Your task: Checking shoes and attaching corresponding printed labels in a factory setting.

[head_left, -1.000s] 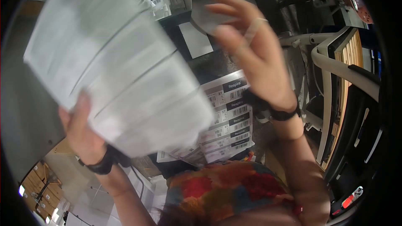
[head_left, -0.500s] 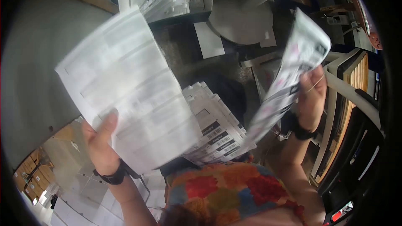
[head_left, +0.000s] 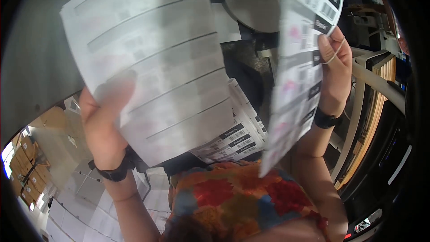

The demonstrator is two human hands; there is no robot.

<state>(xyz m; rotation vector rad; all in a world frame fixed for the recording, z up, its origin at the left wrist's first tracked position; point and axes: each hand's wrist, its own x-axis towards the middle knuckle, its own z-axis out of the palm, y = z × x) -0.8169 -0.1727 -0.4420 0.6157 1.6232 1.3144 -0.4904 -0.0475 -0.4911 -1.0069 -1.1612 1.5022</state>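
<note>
My left hand [head_left: 105, 118] grips a large white paper sheet [head_left: 174, 49] by its near left edge, the thumb lying blurred over its face. Faint rows of print and dark lines show through this pale side. My right hand [head_left: 335, 65] pinches the right edge of a printed label sheet [head_left: 298, 69], which hangs tilted with black bars, barcodes and pink marks. A thin rubber band [head_left: 333, 54] is looped around the right fingers. Below and between the two sheets, close to my body, lies a stack of label sheets [head_left: 239, 141], partly hidden by the left sheet.
A grey panel [head_left: 36, 58] runs along the left. Beyond the sheets is a round grey plate [head_left: 251, 11]. On the right stands a pale metal frame [head_left: 383, 83] beside a stack of boards [head_left: 374, 112]. Cardboard boxes [head_left: 29, 170] are at the far left.
The left sheet has moved up and to the right, covering more of the view. The right sheet has swung more upright and its printed side faces me more. Both hands keep their hold.
</note>
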